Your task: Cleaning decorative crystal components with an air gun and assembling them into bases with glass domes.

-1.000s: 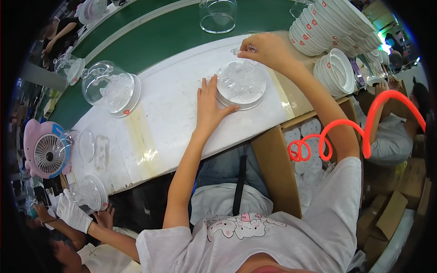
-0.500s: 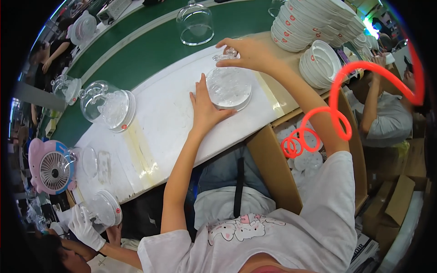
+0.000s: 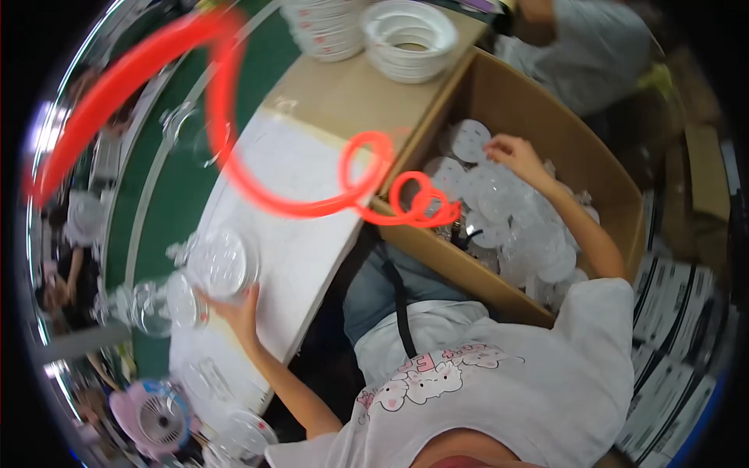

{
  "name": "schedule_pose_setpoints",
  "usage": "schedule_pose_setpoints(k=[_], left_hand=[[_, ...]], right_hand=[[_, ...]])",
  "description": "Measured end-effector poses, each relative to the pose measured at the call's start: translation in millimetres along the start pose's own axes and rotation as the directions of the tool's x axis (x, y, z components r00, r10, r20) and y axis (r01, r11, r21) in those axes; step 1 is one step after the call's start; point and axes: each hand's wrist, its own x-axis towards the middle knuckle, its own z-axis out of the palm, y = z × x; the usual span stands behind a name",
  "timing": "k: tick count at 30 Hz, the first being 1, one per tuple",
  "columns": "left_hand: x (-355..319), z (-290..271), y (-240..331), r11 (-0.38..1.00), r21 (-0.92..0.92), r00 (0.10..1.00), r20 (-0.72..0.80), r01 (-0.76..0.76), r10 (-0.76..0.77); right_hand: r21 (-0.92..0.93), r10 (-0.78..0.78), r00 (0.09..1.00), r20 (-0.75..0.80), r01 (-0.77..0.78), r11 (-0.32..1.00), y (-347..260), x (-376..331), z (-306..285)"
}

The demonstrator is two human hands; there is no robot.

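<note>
cardboard box: one [image 3: 546, 125], standing open against the table [image 3: 289, 273]
discs: many round, whitish-clear discs [image 3: 495, 203], heaped and overlapping inside the box, too jumbled to count
dish by the left hand: one round clear-and-white dish [image 3: 226, 265], on the table just beyond the fingers
white base: one, with clear ware at its far side [image 3: 184, 300], left of that dish
white stacks: two, one of rings [image 3: 406, 72] and one of bases [image 3: 328, 35]
red coil: one, hanging across the view [image 3: 285, 204]
fan: one, pink and blue [image 3: 160, 417]
left hand: thumb and fingers spread apart [image 3: 238, 316], at the near edges of dish and base; contact cannot be told
right hand: fingers bent [image 3: 511, 156], tips at a disc in the box; whether they grip it cannot be told
left arm: stretched forward and left over the table edge
right arm: reaching out over the box, elbow bent
</note>
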Motion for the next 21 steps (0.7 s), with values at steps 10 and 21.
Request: schedule_pose_setpoints(k=[10, 21], left_hand=[[43.3, 54.5, 163.5, 0.894, -0.334, 0.947, 0.012, -0.298, 0.320], [13.5, 94.9, 296.9, 0.458, -0.748, -0.175, 0.430, 0.480, 0.886]], right_hand=[[-0.159, 0.529, 0.710, 0.465, -0.521, 0.839, 89.0, -88.3, 101.7], [-0.318, 0.469, 0.362, 0.805, -0.403, 0.858, 153.4, -65.7, 181.8]])
